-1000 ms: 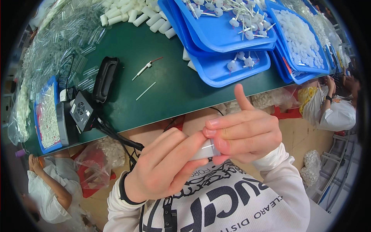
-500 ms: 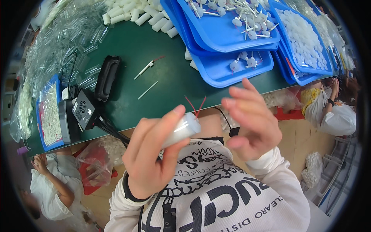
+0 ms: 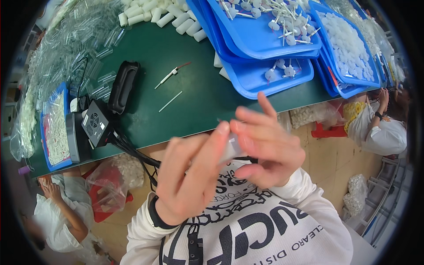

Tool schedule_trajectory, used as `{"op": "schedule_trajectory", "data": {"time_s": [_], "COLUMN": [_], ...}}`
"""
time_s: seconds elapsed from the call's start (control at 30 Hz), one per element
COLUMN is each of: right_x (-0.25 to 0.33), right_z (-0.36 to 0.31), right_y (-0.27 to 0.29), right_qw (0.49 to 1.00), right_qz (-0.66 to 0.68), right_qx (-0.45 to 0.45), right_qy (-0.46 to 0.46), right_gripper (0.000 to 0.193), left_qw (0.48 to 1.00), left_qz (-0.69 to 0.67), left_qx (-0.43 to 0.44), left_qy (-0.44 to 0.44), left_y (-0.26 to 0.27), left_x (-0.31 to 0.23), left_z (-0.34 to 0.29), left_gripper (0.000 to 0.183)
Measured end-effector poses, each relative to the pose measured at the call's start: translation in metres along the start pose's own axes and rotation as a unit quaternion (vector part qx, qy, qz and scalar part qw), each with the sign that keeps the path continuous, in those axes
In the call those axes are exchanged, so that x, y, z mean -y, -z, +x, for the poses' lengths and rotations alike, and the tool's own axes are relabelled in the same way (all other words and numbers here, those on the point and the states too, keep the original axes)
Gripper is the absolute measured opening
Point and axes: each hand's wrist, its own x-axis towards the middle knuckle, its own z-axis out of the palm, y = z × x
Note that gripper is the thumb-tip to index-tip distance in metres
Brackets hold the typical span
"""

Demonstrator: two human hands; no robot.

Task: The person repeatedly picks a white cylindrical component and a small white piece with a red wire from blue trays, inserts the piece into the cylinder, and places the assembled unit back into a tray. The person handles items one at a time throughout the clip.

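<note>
While left hand (image 3: pixel 187 174) grips, tube (image 3: pixel 230 148) looks whitish, glossy.

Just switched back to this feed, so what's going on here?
A person's left hand holds a whitish tube in front of their chest. The right hand is at the tube's right end; blur hides its exact contact. On the green table ahead lie a thin white rod, a wired white stick and blue trays.

And it's stacked trays (image 3: pixel 252 44) beyond the right hand (image 3: pixel 270 150), case (image 3: pixel 123 88) at left on the table (image 3: pixel 194 106) (tubes (image 3: pixel 81 64) heaped past it)!
</note>
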Motion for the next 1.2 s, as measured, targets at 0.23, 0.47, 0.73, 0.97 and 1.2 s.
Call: {"op": "schedule_trajectory", "data": {"time_s": [0.23, 0.47, 0.73, 0.97, 1.2], "right_x": [0.012, 0.012, 0.006, -0.014, -0.124], "right_z": [-0.003, -0.005, -0.018, -0.058, -0.199], "right_y": [-0.011, -0.02, -0.026, 0.007, 0.089], "right_qw": [0.919, 0.942, 0.947, 0.898, 0.849], "right_qz": [0.279, 0.205, 0.175, 0.124, -0.217], "right_qx": [-0.077, -0.122, -0.19, -0.292, -0.194], "right_qy": [-0.268, -0.237, -0.192, -0.305, -0.44], "right_gripper": [0.049, 0.039, 0.035, 0.027, 0.026], "left_qw": [0.999, 0.899, 0.912, 0.973, 0.947], "left_qz": [0.035, -0.372, -0.324, -0.191, 0.149], "left_qx": [-0.008, -0.135, -0.169, 0.076, 0.113], "left_qy": [0.016, 0.187, 0.185, 0.109, 0.262], "left_y": [-0.006, -0.021, -0.039, -0.043, 0.05], "left_x": [0.002, 0.005, 0.0, 0.016, 0.069], "left_z": [0.001, -0.016, -0.022, -0.002, 0.056], "left_gripper": [0.046, 0.039, 0.028, 0.032, 0.028]}}
